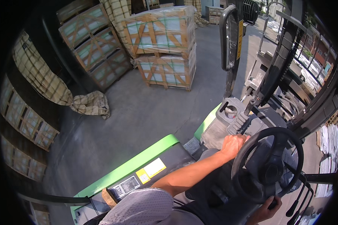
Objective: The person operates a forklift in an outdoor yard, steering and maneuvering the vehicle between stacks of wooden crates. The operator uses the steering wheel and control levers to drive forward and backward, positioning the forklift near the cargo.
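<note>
My left hand (233, 145) is closed in a fist just left of the black steering wheel (235, 165), beside a dark lever with a ribbed grip (239, 122). What its fingers wrap round is hidden. At the wheel's lower edge, my right hand (267, 213) curls round a black steering knob (275, 203); its forearm is mostly out of view. To the right of that hand stand several black control levers (290, 213). I sit in a forklift with a green body panel (139, 157).
Stacked wooden crates (159, 48) in clear wrap stand on the grey floor (139, 108) ahead left. More crates (95, 48) line the left side, by checked curtains (45, 71). The mast (283, 56) and a grab handle (225, 37) rise at right, with white bundles (328, 157) beyond.
</note>
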Tool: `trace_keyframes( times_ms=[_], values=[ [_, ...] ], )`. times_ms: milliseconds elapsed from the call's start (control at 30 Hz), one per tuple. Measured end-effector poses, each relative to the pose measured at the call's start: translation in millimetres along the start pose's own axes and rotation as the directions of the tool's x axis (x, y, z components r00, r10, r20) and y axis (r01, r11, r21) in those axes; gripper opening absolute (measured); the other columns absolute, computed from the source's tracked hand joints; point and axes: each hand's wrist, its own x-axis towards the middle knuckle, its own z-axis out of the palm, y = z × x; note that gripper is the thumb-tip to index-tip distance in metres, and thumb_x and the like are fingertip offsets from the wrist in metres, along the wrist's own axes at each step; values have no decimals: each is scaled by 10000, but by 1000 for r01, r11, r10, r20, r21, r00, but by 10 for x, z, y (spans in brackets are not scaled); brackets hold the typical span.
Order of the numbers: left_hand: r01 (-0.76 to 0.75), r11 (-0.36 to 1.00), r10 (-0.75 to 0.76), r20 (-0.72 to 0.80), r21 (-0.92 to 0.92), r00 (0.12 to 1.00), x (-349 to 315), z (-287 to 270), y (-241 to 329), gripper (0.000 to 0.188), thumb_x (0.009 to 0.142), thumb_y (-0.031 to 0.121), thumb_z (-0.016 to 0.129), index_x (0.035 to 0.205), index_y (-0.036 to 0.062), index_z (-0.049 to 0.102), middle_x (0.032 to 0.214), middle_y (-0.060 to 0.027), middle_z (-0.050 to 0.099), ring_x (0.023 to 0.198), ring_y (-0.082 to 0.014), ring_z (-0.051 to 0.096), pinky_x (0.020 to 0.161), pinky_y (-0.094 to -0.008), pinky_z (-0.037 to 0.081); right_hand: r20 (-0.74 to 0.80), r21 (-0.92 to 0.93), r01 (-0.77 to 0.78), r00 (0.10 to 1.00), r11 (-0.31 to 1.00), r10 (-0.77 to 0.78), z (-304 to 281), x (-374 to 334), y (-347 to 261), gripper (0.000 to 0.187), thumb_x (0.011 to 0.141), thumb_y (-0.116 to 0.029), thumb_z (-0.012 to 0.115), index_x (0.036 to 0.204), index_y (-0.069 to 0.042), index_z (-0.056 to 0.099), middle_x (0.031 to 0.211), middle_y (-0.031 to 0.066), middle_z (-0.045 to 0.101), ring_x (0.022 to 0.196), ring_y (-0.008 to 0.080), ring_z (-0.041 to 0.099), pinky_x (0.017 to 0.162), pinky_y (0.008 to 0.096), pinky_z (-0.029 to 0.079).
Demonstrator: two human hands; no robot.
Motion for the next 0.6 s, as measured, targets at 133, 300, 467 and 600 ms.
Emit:
trace_keyframes(
  times_ms=[133, 300, 467, 600],
  values=[
    [-27, 1000, 27, -20, 7, 999, -160, -140, 41, 474, 1019, 384, 491, 765, 40, 696, 796, -182, 695, 707, -408, 674, 616, -511, 517, 75, -34, 107, 992, 994, -105, -67, -569, -166, 135, 930, -109, 615, 1023, -16, 582, 985, 125, 584, 949, 288, 571, 877, 411, 466],
    [-31, 998, 32, -4, 51, 999, -501, -359, -81, 469, 1020, 383, 490, 778, 44, 705, 815, -183, 703, 712, -411, 678, 626, -510, 524, 202, 56, 283, 936, 958, -288, -112, -1092, -494, 139, 864, -45, 647, 976, -6, 574, 951, 150, 577, 931, 333, 575, 844, 439, 476],
    [-56, 998, 55, 29, 42, 998, -867, -581, -129, 482, 1034, 400, 449, 812, 59, 708, 850, -182, 712, 753, -404, 690, 683, -496, 530, 250, 136, 336, 898, 932, -361, -173, -1497, -949, 206, 774, 23, 680, 949, -13, 577, 935, 141, 579, 912, 339, 573, 827, 432, 475],
    [-48, 999, 48, 23, 4, 999, -1116, -867, -46, 488, 1038, 397, 443, 801, 58, 702, 836, -180, 712, 743, -396, 691, 673, -496, 530, 277, 177, 399, 857, 900, -435, -191, -1750, -1205, 268, 708, 43, 700, 937, -27, 581, 904, 124, 587, 900, 338, 573, 817, 436, 466]
  ],
)
